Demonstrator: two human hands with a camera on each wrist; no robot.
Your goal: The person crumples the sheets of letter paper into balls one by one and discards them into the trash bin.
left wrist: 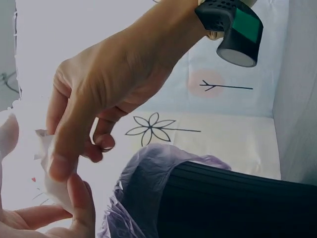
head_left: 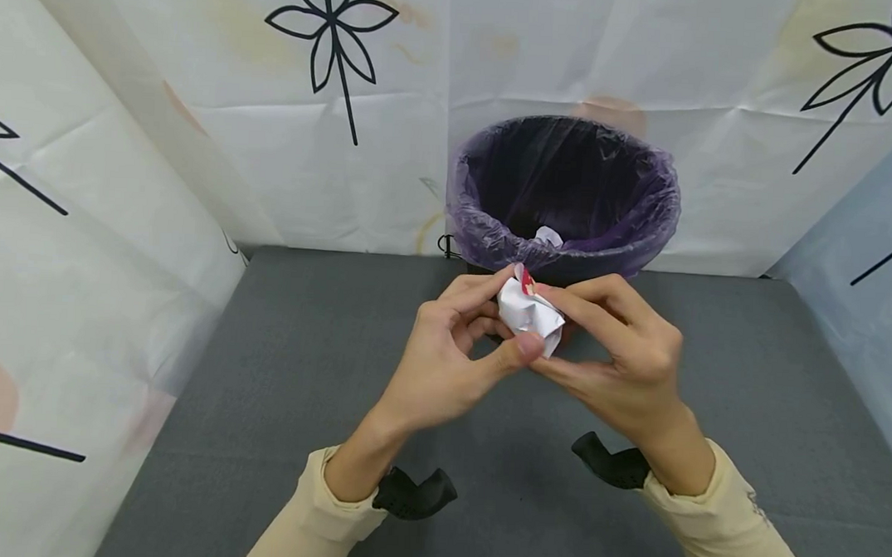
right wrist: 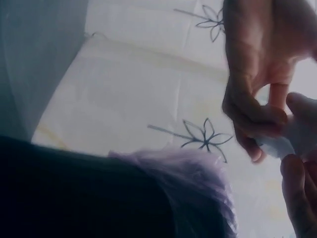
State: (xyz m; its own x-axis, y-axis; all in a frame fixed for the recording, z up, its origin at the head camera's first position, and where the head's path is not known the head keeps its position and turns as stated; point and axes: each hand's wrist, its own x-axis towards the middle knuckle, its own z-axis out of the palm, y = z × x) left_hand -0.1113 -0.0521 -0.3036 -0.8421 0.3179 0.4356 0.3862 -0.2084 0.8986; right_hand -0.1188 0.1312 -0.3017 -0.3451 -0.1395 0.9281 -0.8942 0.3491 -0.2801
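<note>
Above the table, both hands hold a crumpled piece of white paper (head_left: 527, 312) with a small red printed patch. My left hand (head_left: 436, 365) pinches its left side, thumb at the near lower edge and fingers at the far side. From the right, my right hand (head_left: 625, 361) grips it, with fingers bent over the top and the thumb underneath. Just beyond the hands stands a dark bin lined with a purple plastic bag (head_left: 478, 238). Inside it lies another white crumpled paper (head_left: 547, 236). The paper (left wrist: 57, 191) is partly hidden by fingers in the left wrist view.
The dark grey table (head_left: 300, 372) stretches around the bin and arms. White sheets (head_left: 220, 152) with black flower drawings stand behind and on the left; a pale blue one (head_left: 867, 222) is on the right. Black wrist mounts (head_left: 416, 495) stick out inward from both sleeves.
</note>
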